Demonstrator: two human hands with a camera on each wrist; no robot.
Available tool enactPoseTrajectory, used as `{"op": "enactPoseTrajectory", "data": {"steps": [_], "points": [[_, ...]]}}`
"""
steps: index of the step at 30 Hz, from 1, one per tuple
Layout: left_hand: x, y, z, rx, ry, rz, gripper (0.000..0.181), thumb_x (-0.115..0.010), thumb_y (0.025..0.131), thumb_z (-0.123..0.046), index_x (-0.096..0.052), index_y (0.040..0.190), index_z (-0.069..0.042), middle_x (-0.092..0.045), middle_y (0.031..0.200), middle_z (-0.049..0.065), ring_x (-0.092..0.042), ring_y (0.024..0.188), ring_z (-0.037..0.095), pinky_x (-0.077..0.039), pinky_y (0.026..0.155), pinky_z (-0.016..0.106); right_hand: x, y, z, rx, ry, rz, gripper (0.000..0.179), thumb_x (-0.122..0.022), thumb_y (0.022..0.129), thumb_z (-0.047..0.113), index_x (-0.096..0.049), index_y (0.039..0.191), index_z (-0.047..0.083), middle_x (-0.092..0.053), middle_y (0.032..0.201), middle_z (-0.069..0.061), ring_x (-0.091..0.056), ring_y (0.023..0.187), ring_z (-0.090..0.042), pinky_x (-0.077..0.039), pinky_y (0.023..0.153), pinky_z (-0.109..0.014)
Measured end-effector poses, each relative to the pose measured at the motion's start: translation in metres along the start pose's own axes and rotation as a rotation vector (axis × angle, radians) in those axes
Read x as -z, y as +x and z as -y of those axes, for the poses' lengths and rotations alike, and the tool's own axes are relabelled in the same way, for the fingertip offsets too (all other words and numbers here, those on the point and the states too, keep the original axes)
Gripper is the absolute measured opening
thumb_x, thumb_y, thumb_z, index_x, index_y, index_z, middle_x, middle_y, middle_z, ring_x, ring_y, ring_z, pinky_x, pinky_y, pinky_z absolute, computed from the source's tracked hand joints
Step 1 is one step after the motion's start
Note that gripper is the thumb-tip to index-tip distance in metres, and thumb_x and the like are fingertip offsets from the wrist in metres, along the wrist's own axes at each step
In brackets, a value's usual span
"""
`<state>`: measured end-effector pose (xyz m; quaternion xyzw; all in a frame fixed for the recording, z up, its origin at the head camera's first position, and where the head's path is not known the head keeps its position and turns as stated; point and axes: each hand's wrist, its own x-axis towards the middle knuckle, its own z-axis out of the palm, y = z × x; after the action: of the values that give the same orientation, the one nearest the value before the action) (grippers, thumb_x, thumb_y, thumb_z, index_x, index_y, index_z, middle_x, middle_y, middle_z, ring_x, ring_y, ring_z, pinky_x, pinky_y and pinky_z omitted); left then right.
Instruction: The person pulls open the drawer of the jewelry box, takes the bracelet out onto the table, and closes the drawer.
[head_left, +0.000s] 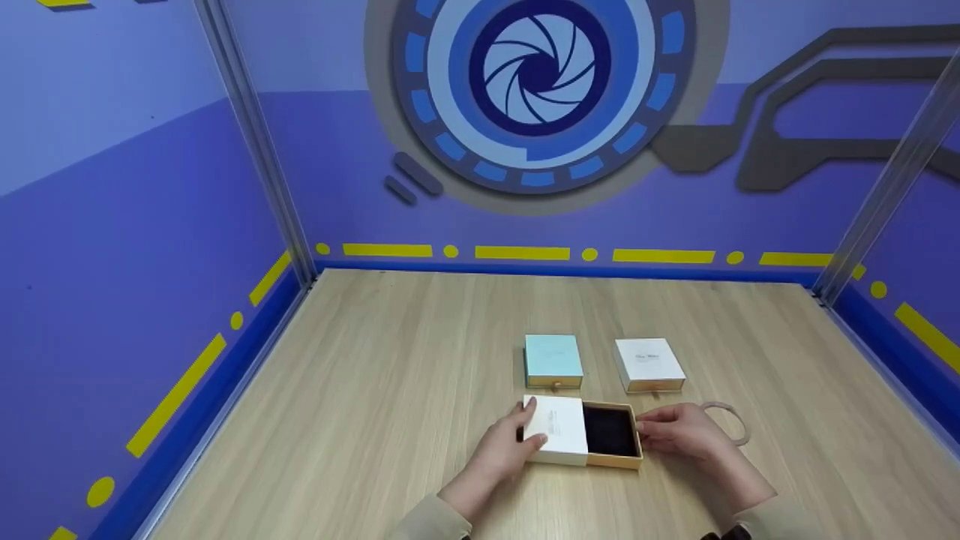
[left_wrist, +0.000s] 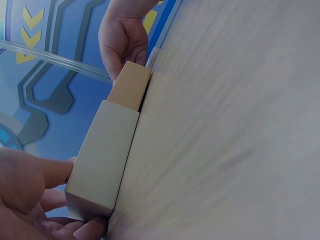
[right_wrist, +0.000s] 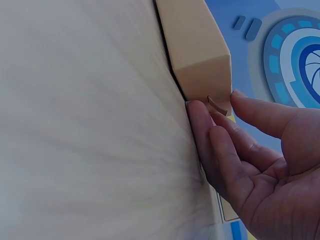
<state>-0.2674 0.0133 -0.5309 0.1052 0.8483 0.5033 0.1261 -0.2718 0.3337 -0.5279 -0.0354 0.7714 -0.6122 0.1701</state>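
left hand (head_left: 498, 450) grips the white cover (head_left: 568, 433), right hand (head_left: 688, 433) pinches the drawer (head_left: 615, 460); sliding straight and level seems wisest.

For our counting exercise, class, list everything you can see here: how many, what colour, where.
Box cover: 1, white, front of table, partly off its drawer
Drawer: 1, tan, out of the cover's right end
Lining: 1, black, inside the drawer
Pull tab: 1, brown, drawer's end
Turquoise box: 1, turquoise, behind the cover
Closed white box: 1, white, tan front, right of the turquoise box
Ring: 1, pale, beside the right hand
Table: 1, light wood, underneath
Wall panels: 3, blue-purple, back and sides
Corner posts: 2, grey, back corners
Sleeves: 2, beige, at the wrists
Left hand: 1, gripping the cover
Right hand: 1, holding the drawer's end
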Motion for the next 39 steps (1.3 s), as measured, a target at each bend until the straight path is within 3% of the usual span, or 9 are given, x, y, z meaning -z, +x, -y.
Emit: {"op": "enactPoseTrajectory", "data": {"steps": [22,34,39], "points": [[-0.0001,0.0006,-0.0018,0.040,-0.017,0.005,0.067,-0.069,0.099,-0.024,-0.039,0.159,-0.013,-0.029,0.167,0.024,-0.027,0.155,0.043,-0.024,0.126,0.059,-0.0050,0.0001,0.0023,0.014,-0.030,-0.022,0.042,-0.068,0.097,0.007,-0.058,0.120,-0.027,-0.076,0.087,0.003,-0.071,0.081,-0.004,-0.061,0.074,-0.020],[0.0005,-0.0010,-0.0009,-0.012,-0.016,0.003,0.066,-0.067,0.100,-0.023,-0.039,0.158,-0.009,-0.029,0.165,0.028,-0.028,0.154,0.046,-0.026,0.125,0.059,-0.0088,0.0021,0.0066,-0.014,-0.184,-0.100,0.038,-0.071,0.096,0.013,-0.066,0.117,-0.019,-0.076,0.087,0.002,-0.069,0.079,-0.005,-0.059,0.070,-0.019],[0.0000,-0.0008,-0.0002,-0.010,-0.010,0.001,0.066,-0.067,0.101,-0.023,-0.039,0.158,-0.009,-0.029,0.166,0.027,-0.028,0.154,0.045,-0.025,0.126,0.059,-0.0098,0.0021,0.0076,-0.014,-0.198,-0.099,0.037,-0.071,0.096,0.013,-0.067,0.116,-0.018,-0.076,0.086,0.002,-0.069,0.078,-0.005,-0.059,0.068,-0.019]]}}
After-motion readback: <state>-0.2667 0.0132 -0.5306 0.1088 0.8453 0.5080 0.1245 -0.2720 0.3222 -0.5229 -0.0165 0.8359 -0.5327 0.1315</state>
